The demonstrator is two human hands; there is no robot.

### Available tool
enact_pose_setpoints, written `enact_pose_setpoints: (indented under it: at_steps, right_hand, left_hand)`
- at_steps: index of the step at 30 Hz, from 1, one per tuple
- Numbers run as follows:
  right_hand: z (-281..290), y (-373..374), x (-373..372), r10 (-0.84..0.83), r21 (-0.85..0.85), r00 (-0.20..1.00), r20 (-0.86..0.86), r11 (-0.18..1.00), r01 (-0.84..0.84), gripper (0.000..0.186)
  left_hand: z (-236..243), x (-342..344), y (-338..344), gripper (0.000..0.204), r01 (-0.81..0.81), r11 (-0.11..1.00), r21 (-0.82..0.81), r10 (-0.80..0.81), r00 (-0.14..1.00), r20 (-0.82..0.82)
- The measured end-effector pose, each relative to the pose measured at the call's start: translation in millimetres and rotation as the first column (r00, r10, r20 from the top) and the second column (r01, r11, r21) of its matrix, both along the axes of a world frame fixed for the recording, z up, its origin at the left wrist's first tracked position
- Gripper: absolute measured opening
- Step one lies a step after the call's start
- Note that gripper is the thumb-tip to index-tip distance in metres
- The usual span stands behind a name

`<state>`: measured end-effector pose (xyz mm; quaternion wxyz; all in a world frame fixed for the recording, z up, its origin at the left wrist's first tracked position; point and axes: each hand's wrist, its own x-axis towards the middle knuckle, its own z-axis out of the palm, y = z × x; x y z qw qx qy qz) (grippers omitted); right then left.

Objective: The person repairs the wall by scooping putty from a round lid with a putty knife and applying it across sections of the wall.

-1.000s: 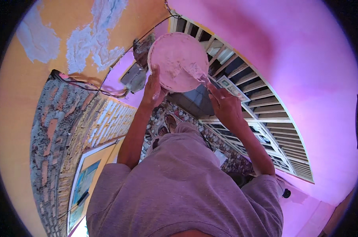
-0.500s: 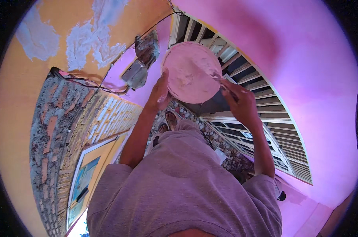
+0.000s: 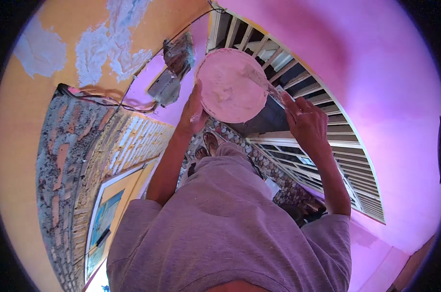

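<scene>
Against a pink-painted wall [image 3: 376, 87] and louvred shutters [image 3: 327, 146] on the right of the frame, the left hand [image 3: 195, 111] grips the rim of a round pan of pink paste [image 3: 230, 85] at upper centre, holding it level while the right hand [image 3: 305, 121], closed on a thin tool [image 3: 265, 86], reaches its blade into the paste.

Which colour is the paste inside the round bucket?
Pale pink paste, best seen in the head view.

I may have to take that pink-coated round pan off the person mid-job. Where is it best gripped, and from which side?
Probably by the rim on its lower left, next to where the left hand already clasps the round pan. The pan's face is smeared all over with pink material, and the right hand works a tool across the right edge, so that side is taken.
</scene>
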<state>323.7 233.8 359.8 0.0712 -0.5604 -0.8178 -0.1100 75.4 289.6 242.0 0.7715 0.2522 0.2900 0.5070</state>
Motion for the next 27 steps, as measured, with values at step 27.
enact_pose_setpoints:
  at_steps: [27]
  right_hand:
    - [-26,23,30,-0.287,-0.670,0.841,-0.460,0.733,-0.117,0.041]
  left_hand:
    - [-13,-28,10,0.065,0.224,0.971,-0.087,-0.239,0.940,-0.245]
